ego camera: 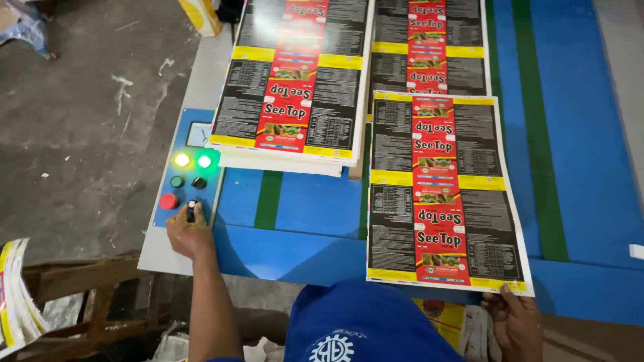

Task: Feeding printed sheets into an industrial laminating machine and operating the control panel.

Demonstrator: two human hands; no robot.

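My left hand [189, 231] reaches out to a blue control panel [176, 161] at the machine's left edge, with the fingertips pinching a small black knob [192, 207]. My right hand [515, 323] holds the near right corner of a large printed sheet [446, 194] of black, red and yellow labels. That sheet lies flat on the blue machine bed [308, 208].
The panel carries a lit yellow lamp [182, 159], a lit green lamp [204, 161], a red button [168, 200] and a small dial gauge [198, 135]. A thick stack of the same sheets [295, 80] lies further back, another stack [429, 47] beside it. Wooden frame [80, 295] stands lower left.
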